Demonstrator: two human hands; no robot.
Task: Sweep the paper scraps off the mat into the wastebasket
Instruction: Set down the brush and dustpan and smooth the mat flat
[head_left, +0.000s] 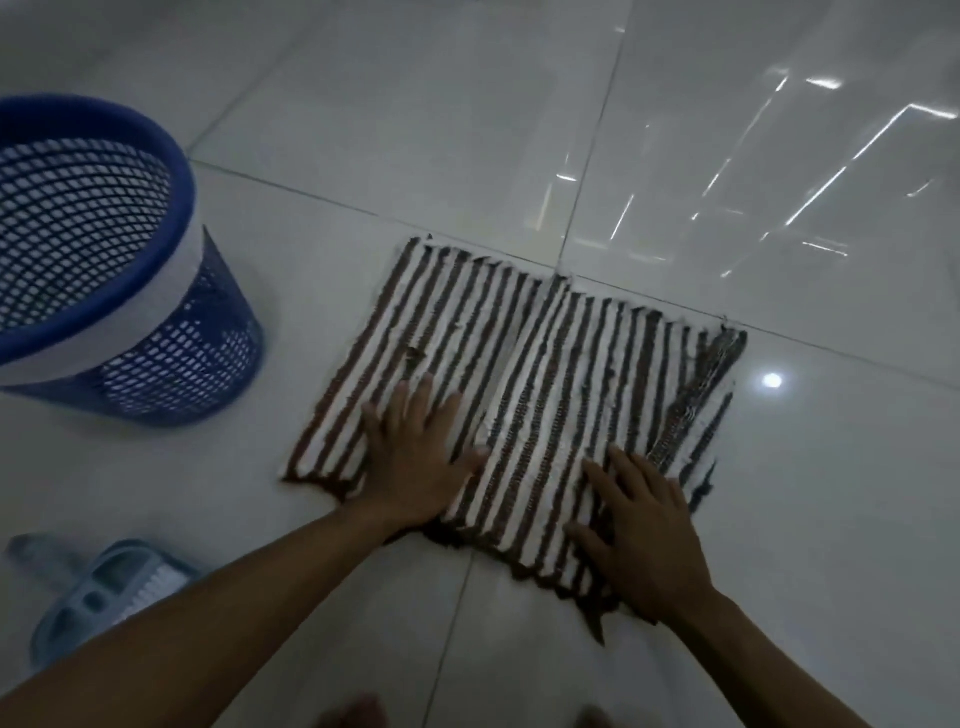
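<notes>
Fingers (402, 402) straight, spread, grasping nothing | left hand (415, 462) flat on mat (545, 358) by its near-left corner, right hand (647, 540) on near edge | wastebasket (174, 156) upright, apart off mat's left edge | dustpan with brush (106, 595) near-left on floor (467, 130) | open floor past far, right edges

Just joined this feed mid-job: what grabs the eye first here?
The brown-and-white striped mat lies mid-floor, with the left hand and right hand spread flat on its near part. A blue mesh wastebasket stands to its left, and a pale blue dustpan with a brush lies at lower left.
</notes>
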